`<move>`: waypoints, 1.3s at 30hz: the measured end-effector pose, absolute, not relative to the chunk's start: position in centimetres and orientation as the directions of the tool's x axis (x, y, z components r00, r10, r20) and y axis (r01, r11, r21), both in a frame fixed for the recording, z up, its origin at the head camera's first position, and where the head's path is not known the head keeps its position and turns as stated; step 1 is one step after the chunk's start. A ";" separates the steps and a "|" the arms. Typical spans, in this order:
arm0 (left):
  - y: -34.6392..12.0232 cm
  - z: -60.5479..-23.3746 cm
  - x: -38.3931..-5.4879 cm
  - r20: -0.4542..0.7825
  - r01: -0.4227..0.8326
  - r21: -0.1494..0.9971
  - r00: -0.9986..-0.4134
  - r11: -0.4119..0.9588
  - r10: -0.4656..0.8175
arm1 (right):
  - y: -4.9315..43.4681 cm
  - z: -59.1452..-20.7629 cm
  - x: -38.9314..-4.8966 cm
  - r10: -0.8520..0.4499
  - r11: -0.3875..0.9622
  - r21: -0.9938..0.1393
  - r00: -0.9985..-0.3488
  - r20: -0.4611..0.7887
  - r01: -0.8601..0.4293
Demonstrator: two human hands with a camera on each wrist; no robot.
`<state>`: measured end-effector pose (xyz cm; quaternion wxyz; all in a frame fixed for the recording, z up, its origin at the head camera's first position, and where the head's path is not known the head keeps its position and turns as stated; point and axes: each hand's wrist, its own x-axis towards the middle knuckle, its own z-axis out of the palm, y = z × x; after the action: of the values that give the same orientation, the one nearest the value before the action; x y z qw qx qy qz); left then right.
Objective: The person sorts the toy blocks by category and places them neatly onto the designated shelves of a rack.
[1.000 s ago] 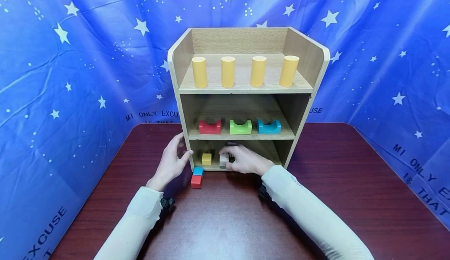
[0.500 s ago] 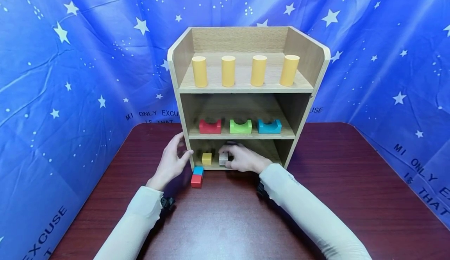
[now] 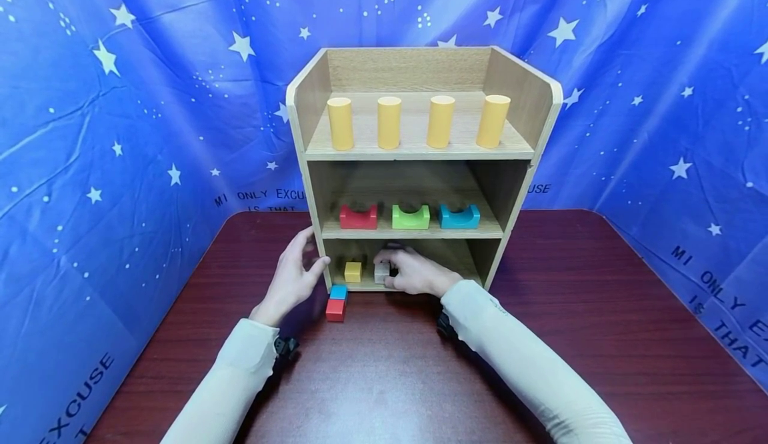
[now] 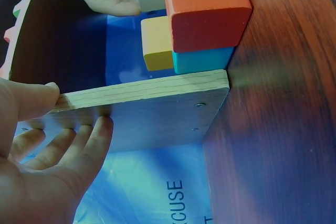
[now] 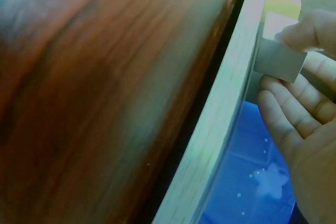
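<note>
On the bottom level of the wooden shelf (image 3: pixel 414 233), my right hand (image 3: pixel 414 271) pinches a pale grey cube (image 3: pixel 381 273). The right wrist view shows the thumb on one face of this cube (image 5: pixel 283 56) and the fingertips beneath it. To its left sits a yellow cube (image 3: pixel 353 272). My left hand (image 3: pixel 292 277) rests at the shelf's left side panel (image 4: pixel 152 94); its thumb touches the front edge and its fairly straight fingers lie on the outer face. Just in front of that corner, on the table, are a blue cube (image 3: pixel 339 292) and a red cube (image 3: pixel 335 310).
Several yellow cylinders (image 3: pixel 389 123) stand in a row on the top level. The middle level holds a red (image 3: pixel 358 217), a green (image 3: pixel 411 217) and a blue (image 3: pixel 459 217) block, each with a curved hollow. A blue star-patterned curtain (image 3: pixel 180 97) surrounds the dark red table (image 3: pixel 576 297).
My right wrist and sleeve have shifted slightly left, while the hand keeps its pinch on the grey cube. The left hand has stayed in place.
</note>
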<state>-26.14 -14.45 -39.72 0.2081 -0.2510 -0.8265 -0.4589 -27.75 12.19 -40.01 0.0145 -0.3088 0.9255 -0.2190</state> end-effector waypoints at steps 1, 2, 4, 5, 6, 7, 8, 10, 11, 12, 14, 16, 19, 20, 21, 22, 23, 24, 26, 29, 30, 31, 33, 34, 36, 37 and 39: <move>-14.4 -39.7 -26.1 0.574 0.605 0.656 -0.788 0.451 0.224 | 12.2 -40.0 -27.8 -0.579 0.712 -0.415 -0.808 0.109 -0.566; -14.4 -39.7 -26.1 0.573 0.605 0.658 -0.789 0.448 0.224 | 12.2 -40.1 -27.8 -0.579 0.712 -0.413 -0.807 0.112 -0.568; -14.4 -39.7 -26.2 0.573 0.606 0.659 -0.788 0.446 0.224 | 12.2 -40.1 -27.8 -0.582 0.709 -0.411 -0.805 0.118 -0.573; -14.4 -39.7 -26.2 0.574 0.607 0.660 -0.788 0.444 0.224 | 12.2 -40.1 -27.8 -0.583 0.708 -0.410 -0.803 0.121 -0.575; -14.4 -39.7 -26.2 0.574 0.607 0.660 -0.787 0.443 0.224 | 12.2 -40.2 -27.8 -0.585 0.706 -0.411 -0.802 0.124 -0.578; -14.4 -39.7 -26.2 0.574 0.607 0.661 -0.788 0.442 0.223 | 12.2 -40.2 -27.8 -0.585 0.705 -0.410 -0.801 0.125 -0.579; -14.4 -39.7 -26.2 0.574 0.607 0.662 -0.788 0.440 0.223 | 12.2 -40.2 -27.8 -0.586 0.704 -0.409 -0.800 0.125 -0.580; -14.4 -39.7 -26.2 0.572 0.605 0.665 -0.790 0.438 0.222 | 12.2 -40.3 -27.8 -0.588 0.704 -0.408 -0.799 0.125 -0.582; -14.4 -39.7 -26.2 0.572 0.605 0.665 -0.790 0.439 0.222 | 12.2 -40.3 -27.8 -0.589 0.704 -0.405 -0.798 0.126 -0.583; -14.4 -39.7 -26.1 0.572 0.604 0.664 -0.790 0.440 0.222 | 12.2 -40.3 -27.8 -0.590 0.705 -0.401 -0.797 0.127 -0.585; -14.4 -39.7 -26.1 0.572 0.604 0.661 -0.790 0.445 0.222 | 12.2 -40.4 -27.9 -0.593 0.706 -0.392 -0.795 0.131 -0.590; -14.4 -39.7 -26.1 0.571 0.602 0.659 -0.791 0.451 0.222 | 12.2 -40.4 -27.9 -0.596 0.706 -0.383 -0.792 0.134 -0.596; -14.5 -39.7 -26.1 0.568 0.599 0.657 -0.792 0.457 0.223 | 12.2 -40.4 -27.9 -0.599 0.706 -0.377 -0.789 0.135 -0.600; -14.5 -39.7 -26.1 0.567 0.599 0.657 -0.793 0.457 0.223 | 12.2 -40.4 -27.9 -0.600 0.705 -0.377 -0.789 0.135 -0.600; -14.5 -39.7 -26.1 0.567 0.599 0.657 -0.793 0.457 0.224 | 12.2 -40.4 -27.9 -0.600 0.705 -0.377 -0.789 0.135 -0.601; -14.5 -39.7 -26.1 0.567 0.599 0.657 -0.793 0.457 0.224 | 12.2 -40.4 -27.9 -0.600 0.705 -0.376 -0.788 0.138 -0.602; -14.5 -39.7 -26.1 0.567 0.599 0.657 -0.793 0.457 0.224 | 12.2 -40.4 -27.9 -0.600 0.705 -0.375 -0.788 0.139 -0.602; -14.4 -39.7 -26.1 0.568 0.600 0.657 -0.792 0.457 0.224 | 12.2 -40.4 -27.9 -0.600 0.704 -0.376 -0.788 0.141 -0.603; -14.5 -39.7 -26.1 0.569 0.601 0.656 -0.791 0.456 0.224 | 12.2 -40.3 -27.8 -0.601 0.701 -0.376 -0.786 0.144 -0.605; -14.5 -39.7 -26.1 0.569 0.602 0.656 -0.791 0.455 0.225 | 12.2 -40.3 -27.8 -0.604 0.699 -0.377 -0.784 0.144 -0.608; -14.5 -39.8 -26.2 0.569 0.602 0.656 -0.791 0.455 0.225 | 12.2 -40.3 -27.8 -0.604 0.699 -0.377 -0.784 0.144 -0.608; -14.5 -39.8 -26.2 0.568 0.601 0.658 -0.791 0.454 0.226 | 12.2 -40.3 -27.8 -0.604 0.701 -0.375 -0.784 0.142 -0.607; -14.4 -39.8 -26.2 0.566 0.599 0.661 -0.793 0.452 0.225 | 12.2 -40.3 -27.8 -0.599 0.707 -0.373 -0.789 0.137 -0.601; -14.4 -39.8 -26.2 0.565 0.598 0.662 -0.794 0.451 0.224 | 12.2 -40.3 -27.8 -0.595 0.711 -0.370 -0.792 0.134 -0.597; -14.4 -39.8 -26.2 0.563 0.597 0.666 -0.796 0.448 0.223 | 12.3 -40.4 -27.8 -0.586 0.723 -0.365 -0.801 0.126 -0.586; -14.4 -39.8 -26.2 0.562 0.596 0.667 -0.796 0.447 0.223 | 12.3 -40.4 -27.8 -0.581 0.729 -0.362 -0.805 0.122 -0.581; -14.4 -39.8 -26.2 0.563 0.596 0.666 -0.796 0.448 0.222 | 12.3 -40.3 -27.9 -0.576 0.734 -0.359 -0.809 0.120 -0.576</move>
<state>-26.17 -14.38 -39.76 0.2017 -0.2474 -0.8267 -0.4633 -27.85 12.34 -40.33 -0.0002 -0.3091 0.9312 -0.1930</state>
